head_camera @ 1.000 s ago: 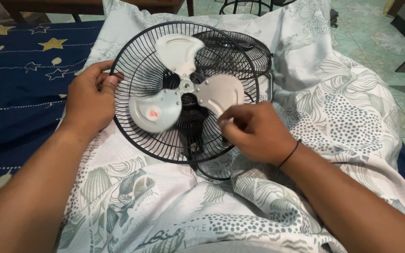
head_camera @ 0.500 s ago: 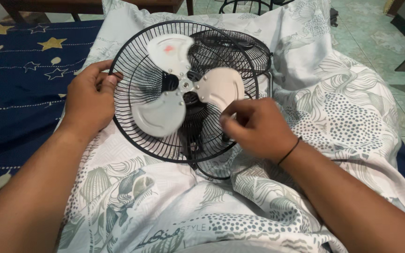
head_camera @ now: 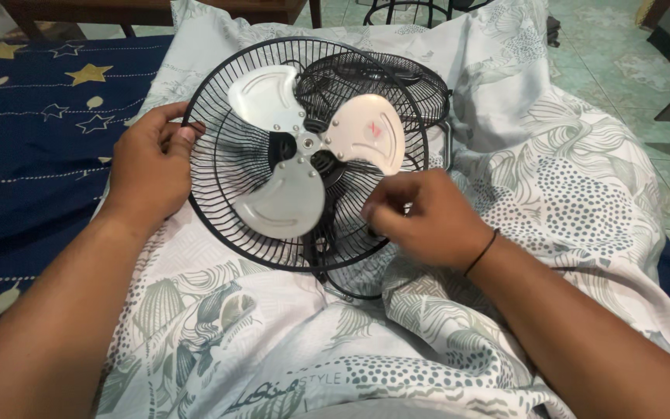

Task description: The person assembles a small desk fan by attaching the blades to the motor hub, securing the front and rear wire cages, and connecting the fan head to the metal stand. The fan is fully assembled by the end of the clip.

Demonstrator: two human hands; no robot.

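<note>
A small red sticker [head_camera: 374, 129] sits on the blade at two o'clock of the silver three-blade propeller [head_camera: 309, 144]; the other blades lie at ten and six. The fan [head_camera: 304, 155] rests on a leaf-patterned sheet [head_camera: 552, 186] on the bed, its round face turned up toward the camera. The left hand [head_camera: 149, 167] grasps the black wire guard [head_camera: 219, 202] at its nine o'clock rim. The right hand [head_camera: 424, 213], fingers pinched together, touches the guard at four o'clock. A second guard [head_camera: 420, 85] lies behind, at one o'clock.
</note>
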